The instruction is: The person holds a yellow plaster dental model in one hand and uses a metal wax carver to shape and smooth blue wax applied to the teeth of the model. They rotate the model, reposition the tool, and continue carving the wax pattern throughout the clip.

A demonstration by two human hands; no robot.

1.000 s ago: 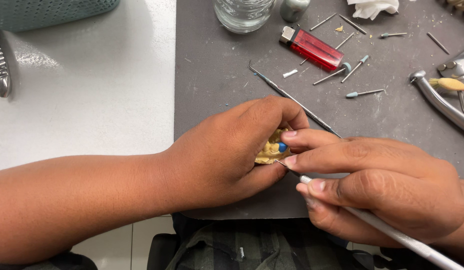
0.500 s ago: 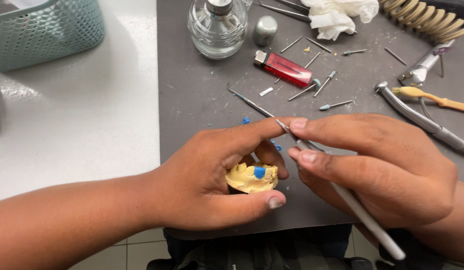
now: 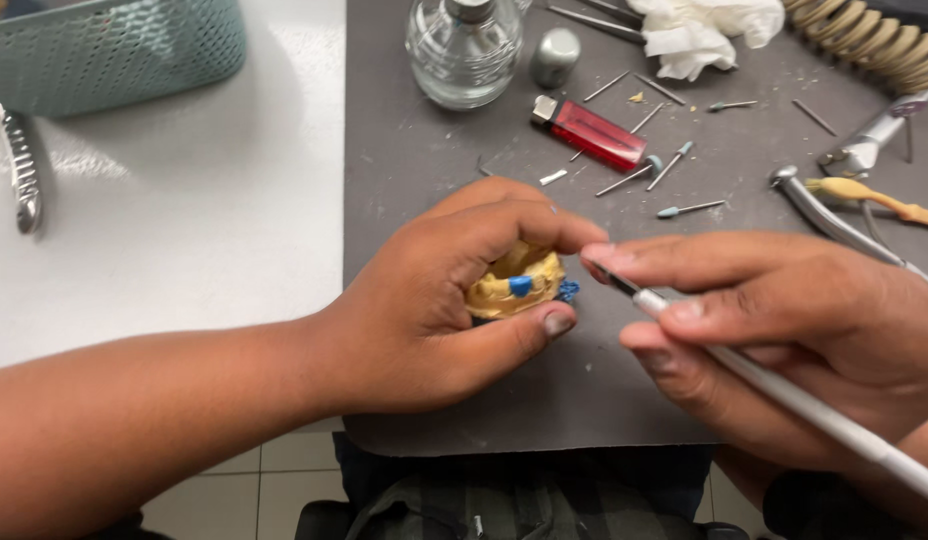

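My left hand (image 3: 439, 300) grips a small yellow plaster dental model (image 3: 514, 285) with blue wax spots, holding it just above the grey mat (image 3: 424, 170). My right hand (image 3: 774, 330) holds a thin silver carving tool (image 3: 784, 395) like a pen. The tool's tip touches the right side of the model, next to my left index fingertip. Most of the model is hidden by my left fingers.
On the mat lie a red lighter (image 3: 594, 133), a glass bottle (image 3: 464, 50), a metal cap (image 3: 556, 55), several small burs, crumpled tissue (image 3: 699, 30), pliers (image 3: 834, 215) and a yellow-handled tool (image 3: 874, 200). A teal basket (image 3: 104, 50) stands on the white counter.
My left hand has turned the model upward and curled tighter around it. My right hand has slid lower and right, its tool tip now against the model's side.
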